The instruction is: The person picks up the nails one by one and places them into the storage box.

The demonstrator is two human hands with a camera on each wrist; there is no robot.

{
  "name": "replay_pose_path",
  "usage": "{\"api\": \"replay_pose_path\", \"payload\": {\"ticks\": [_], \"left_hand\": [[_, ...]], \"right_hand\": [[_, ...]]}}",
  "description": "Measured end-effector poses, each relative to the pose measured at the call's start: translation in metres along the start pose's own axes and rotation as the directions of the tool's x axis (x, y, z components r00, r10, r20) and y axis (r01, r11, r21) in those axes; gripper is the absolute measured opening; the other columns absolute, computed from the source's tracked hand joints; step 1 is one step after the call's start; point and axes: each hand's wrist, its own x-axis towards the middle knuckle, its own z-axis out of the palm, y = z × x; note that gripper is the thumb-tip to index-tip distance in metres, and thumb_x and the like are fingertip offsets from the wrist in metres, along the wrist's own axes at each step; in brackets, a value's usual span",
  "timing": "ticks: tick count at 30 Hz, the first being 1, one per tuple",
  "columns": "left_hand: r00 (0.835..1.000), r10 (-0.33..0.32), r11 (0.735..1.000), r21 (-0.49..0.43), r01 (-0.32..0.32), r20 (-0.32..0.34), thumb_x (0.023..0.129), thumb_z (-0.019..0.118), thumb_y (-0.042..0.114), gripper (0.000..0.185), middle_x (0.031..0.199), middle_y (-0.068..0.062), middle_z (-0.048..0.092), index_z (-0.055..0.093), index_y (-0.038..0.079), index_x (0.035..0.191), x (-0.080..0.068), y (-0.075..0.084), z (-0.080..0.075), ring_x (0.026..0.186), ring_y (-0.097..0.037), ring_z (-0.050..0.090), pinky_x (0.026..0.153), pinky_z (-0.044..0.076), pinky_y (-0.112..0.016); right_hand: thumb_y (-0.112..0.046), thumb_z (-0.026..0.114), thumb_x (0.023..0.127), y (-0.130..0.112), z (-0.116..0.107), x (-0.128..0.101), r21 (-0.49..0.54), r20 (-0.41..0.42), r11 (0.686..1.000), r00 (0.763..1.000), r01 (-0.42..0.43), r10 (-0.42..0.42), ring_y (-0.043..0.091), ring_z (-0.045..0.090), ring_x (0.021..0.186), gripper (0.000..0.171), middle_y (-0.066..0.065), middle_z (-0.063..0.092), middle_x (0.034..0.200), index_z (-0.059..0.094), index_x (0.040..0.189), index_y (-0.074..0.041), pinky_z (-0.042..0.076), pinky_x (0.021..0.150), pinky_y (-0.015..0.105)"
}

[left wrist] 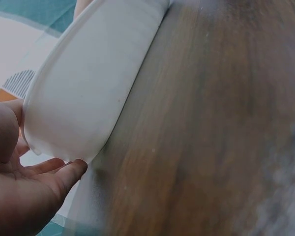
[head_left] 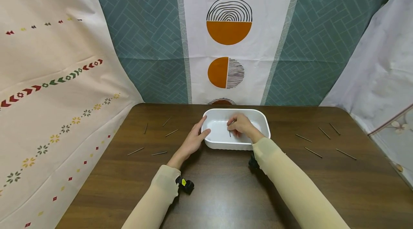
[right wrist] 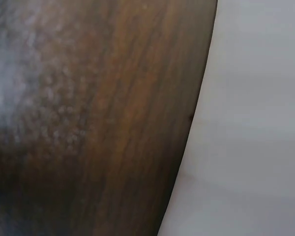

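Note:
A white rectangular tray (head_left: 226, 145) stands at the middle of the dark wooden table (head_left: 219, 193). My left hand (head_left: 202, 129) lies against the tray's left end, fingers straight, thumb at the front corner. The left wrist view shows that open palm (left wrist: 24, 189) beside the tray's outer wall (left wrist: 83, 93). My right hand (head_left: 231, 127) reaches into the tray and pinches a thin dark stick (head_left: 229, 134) that points down at the tray floor. The right wrist view shows only the table's wood (right wrist: 88, 123) and the tray's white wall (right wrist: 255, 123); the hand is out of that view.
Several thin sticks lie loose on the table: one group to the left (head_left: 159, 153) and another to the right (head_left: 313, 152). Patterned cloths hang behind and at both sides. A black wrist camera (head_left: 186, 185) sits under each forearm.

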Motion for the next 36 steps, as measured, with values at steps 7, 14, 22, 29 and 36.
{"api": "replay_pose_path", "payload": {"ticks": [7,14,22,29,36], "left_hand": [[1.000,-0.006,1.000,0.026,0.006,0.005,0.108,0.057,0.024,0.064,0.165,-0.023,0.030,0.031,0.016,0.165,-0.001,0.003,0.000,0.152,-0.039,0.028,0.123,0.021,-0.058],[1.000,-0.005,0.999,0.036,0.005,0.008,0.108,0.057,0.024,0.064,0.165,-0.023,0.030,0.031,0.015,0.165,-0.002,0.002,0.000,0.152,-0.040,0.027,0.123,0.021,-0.059],[1.000,-0.005,1.000,0.030,0.005,-0.004,0.108,0.057,0.024,0.063,0.165,-0.023,0.031,0.031,0.015,0.165,-0.001,0.003,0.001,0.152,-0.040,0.028,0.123,0.021,-0.058],[1.000,-0.010,0.999,0.032,0.011,-0.004,0.108,0.057,0.025,0.063,0.164,-0.023,0.031,0.031,0.015,0.165,-0.002,0.004,0.002,0.152,-0.040,0.029,0.122,0.021,-0.059],[1.000,-0.003,0.999,0.032,0.003,-0.001,0.108,0.057,0.023,0.063,0.164,-0.024,0.031,0.031,0.013,0.165,-0.002,0.003,0.002,0.152,-0.041,0.028,0.122,0.022,-0.059]], "right_hand": [[0.004,0.072,0.090,0.000,0.000,0.001,-0.001,0.000,1.000,1.000,0.000,0.000,0.010,0.048,0.042,0.012,0.001,0.054,0.054,0.069,0.101,0.008,0.042,0.042,0.022],[0.004,0.071,0.092,-0.001,0.001,-0.001,0.029,0.005,0.999,1.000,-0.025,0.025,0.010,0.049,0.043,0.013,0.002,0.056,0.057,0.068,0.104,0.008,0.044,0.043,0.023],[0.002,0.070,0.094,-0.003,-0.001,-0.001,0.086,0.010,0.995,0.999,-0.046,0.045,0.013,0.052,0.047,0.018,0.006,0.060,0.062,0.067,0.111,0.008,0.048,0.047,0.025],[0.000,0.068,0.095,-0.002,-0.003,0.001,0.143,0.011,0.989,0.999,-0.048,0.047,0.014,0.054,0.049,0.019,0.009,0.061,0.065,0.067,0.113,0.008,0.050,0.047,0.027],[-0.003,0.065,0.098,-0.010,-0.011,-0.007,0.211,0.047,0.976,0.998,-0.056,0.047,0.019,0.058,0.061,0.028,0.015,0.066,0.083,0.064,0.123,0.010,0.054,0.054,0.030]]}}
